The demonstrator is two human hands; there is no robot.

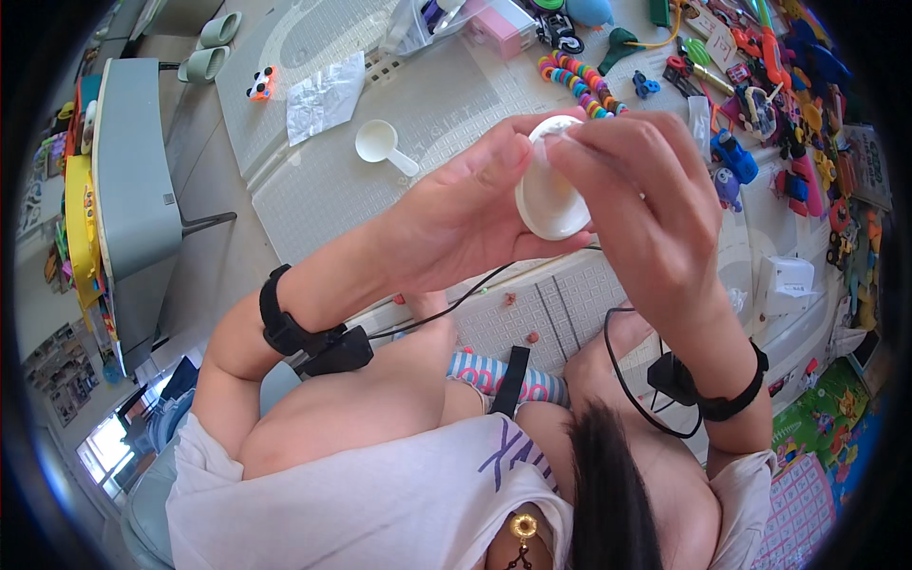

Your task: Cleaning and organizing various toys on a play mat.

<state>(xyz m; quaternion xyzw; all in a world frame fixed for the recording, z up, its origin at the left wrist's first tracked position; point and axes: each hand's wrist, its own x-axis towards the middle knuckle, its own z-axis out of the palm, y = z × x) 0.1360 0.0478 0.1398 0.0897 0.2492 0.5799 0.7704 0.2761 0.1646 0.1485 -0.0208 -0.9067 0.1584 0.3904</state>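
A small white round container, possibly a cup or a lid, is held up and tilted in front of me. My left hand grips it from the left, the thumb on its rim and fingers behind it. The thumb and index finger of my right hand pinch at its upper rim and reach slightly inside; whether they hold something small there, I cannot tell. On the grey play mat, left of my hands, lie a white plastic scoop and a crumpled silvery wrapper.
Many toys, including a blue toy car and a colourful bead string, crowd the right side. A white box stands below them. A grey chair and slippers are at the left. Black cables run from both wrist straps.
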